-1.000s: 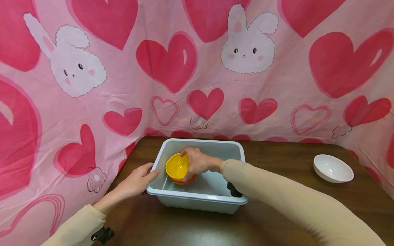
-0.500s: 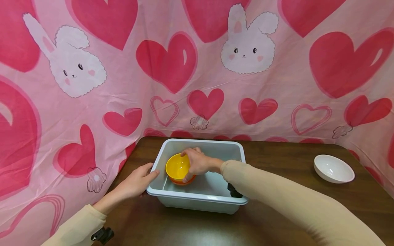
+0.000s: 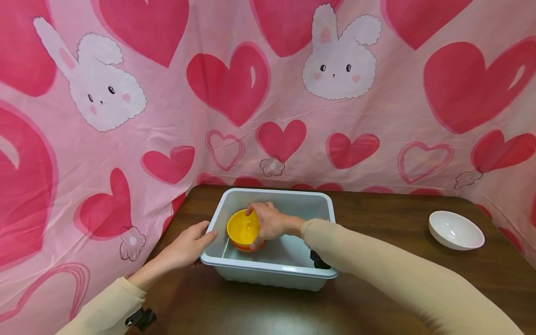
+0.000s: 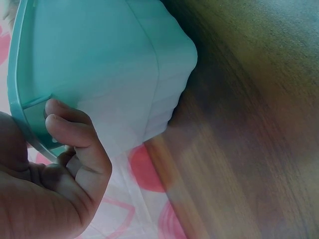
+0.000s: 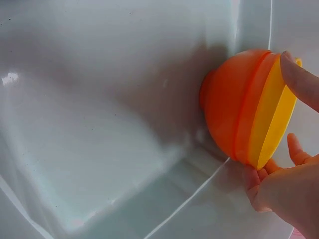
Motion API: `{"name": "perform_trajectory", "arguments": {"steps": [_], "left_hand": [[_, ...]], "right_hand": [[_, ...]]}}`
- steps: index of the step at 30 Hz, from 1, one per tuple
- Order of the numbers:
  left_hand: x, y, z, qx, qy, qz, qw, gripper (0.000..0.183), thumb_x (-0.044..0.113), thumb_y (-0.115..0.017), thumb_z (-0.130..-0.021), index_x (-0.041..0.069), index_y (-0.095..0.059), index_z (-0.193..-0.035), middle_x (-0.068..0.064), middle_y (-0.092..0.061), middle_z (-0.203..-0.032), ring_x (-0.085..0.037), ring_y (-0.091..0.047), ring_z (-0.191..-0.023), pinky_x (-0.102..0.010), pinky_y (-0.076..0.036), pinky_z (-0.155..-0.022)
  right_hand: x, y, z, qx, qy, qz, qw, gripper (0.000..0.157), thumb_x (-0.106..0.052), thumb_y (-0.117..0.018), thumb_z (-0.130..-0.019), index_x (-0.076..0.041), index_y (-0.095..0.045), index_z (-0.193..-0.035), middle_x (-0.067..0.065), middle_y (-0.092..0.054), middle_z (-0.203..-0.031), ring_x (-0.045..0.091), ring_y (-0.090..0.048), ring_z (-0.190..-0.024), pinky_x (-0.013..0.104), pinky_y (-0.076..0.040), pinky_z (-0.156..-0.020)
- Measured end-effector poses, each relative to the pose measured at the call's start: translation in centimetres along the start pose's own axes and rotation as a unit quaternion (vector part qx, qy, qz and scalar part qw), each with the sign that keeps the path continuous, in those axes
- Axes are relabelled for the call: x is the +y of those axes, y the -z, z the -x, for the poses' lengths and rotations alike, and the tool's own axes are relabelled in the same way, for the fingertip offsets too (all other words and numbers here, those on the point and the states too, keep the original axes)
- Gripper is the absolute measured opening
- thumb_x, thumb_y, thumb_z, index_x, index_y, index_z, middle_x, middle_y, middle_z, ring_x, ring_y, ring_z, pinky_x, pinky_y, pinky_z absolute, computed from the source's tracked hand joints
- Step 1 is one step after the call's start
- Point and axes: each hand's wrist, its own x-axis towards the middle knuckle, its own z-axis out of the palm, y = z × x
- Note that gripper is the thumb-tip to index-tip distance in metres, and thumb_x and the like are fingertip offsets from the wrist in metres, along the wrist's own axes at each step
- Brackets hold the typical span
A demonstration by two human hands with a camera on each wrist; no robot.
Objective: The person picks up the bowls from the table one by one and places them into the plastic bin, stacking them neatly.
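Observation:
A pale grey plastic tub [image 3: 272,277] stands on the table. My left hand [image 3: 189,245] grips its left rim, thumb on top; in the left wrist view the fingers [image 4: 79,132] curl beneath the edge. Inside the tub, toward its left side, a yellow bowl [image 3: 241,227] is nested in an orange bowl [image 5: 227,104]. My right hand [image 3: 271,220] reaches in from the right and holds the yellow bowl by its rim, thumb and fingers on opposite sides. In the right wrist view the fingertips lie close to the orange bowl's edge too.
A white bowl [image 3: 455,230] sits on the dark wooden table [image 3: 377,218] at the far right. Pink cloth [image 3: 293,107] with hearts and rabbits hangs behind the table and along its left side. The tub's walls surround my right hand.

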Motion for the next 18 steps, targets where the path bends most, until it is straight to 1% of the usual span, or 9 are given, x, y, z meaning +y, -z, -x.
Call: {"name": "perform_trajectory", "arguments": {"steps": [4, 11, 15, 18], "left_hand": [[-0.06, 0.02, -0.11, -0.001, 0.001, 0.001, 1.0000, 0.043, 0.025, -0.058, -0.108, -0.003, -0.052, -0.141, -0.009, -0.064, -0.078, -0.024, -0.056, -0.049, -0.040, -0.056, -0.048], [-0.22, 0.04, -0.18, -0.001, -0.013, 0.003, 0.9999, 0.048, 0.025, -0.058, -0.108, -0.006, -0.049, -0.143, -0.008, -0.064, -0.081, -0.024, -0.056, -0.050, -0.041, -0.055, -0.047], [-0.18, 0.02, -0.21, 0.001, -0.007, 0.003, 1.0000, 0.047, 0.026, -0.058, -0.108, -0.005, -0.051, -0.143, -0.008, -0.064, -0.080, -0.024, -0.056, -0.050, -0.043, -0.056, -0.048], [-0.19, 0.01, -0.19, 0.001, -0.009, 0.006, 0.9999, 0.046, 0.026, -0.059, -0.108, -0.004, -0.052, -0.141, -0.007, -0.064, -0.079, -0.024, -0.056, -0.050, -0.042, -0.056, -0.048]], "right_hand": [[0.05, 0.02, 0.02, -0.001, 0.008, 0.008, 1.000, 0.076, -0.020, -0.098, -0.073, -0.014, -0.051, -0.133, 0.009, -0.054, -0.141, 0.033, -0.035, -0.131, 0.050, -0.032, -0.114], [0.22, -0.02, -0.13, -0.003, 0.017, 0.025, 1.000, 0.073, -0.022, -0.098, -0.073, -0.015, -0.052, -0.129, 0.010, -0.055, -0.138, 0.034, -0.036, -0.129, 0.049, -0.034, -0.112], [0.21, 0.07, -0.34, -0.007, 0.012, 0.038, 0.999, 0.068, -0.023, -0.098, -0.073, -0.015, -0.053, -0.123, 0.007, -0.055, -0.131, 0.033, -0.036, -0.127, 0.047, -0.036, -0.111], [-0.03, 0.16, -0.27, -0.010, 0.005, 0.047, 0.999, 0.065, -0.024, -0.098, -0.074, -0.015, -0.054, -0.121, 0.007, -0.055, -0.129, 0.032, -0.037, -0.126, 0.046, -0.038, -0.110]]}}
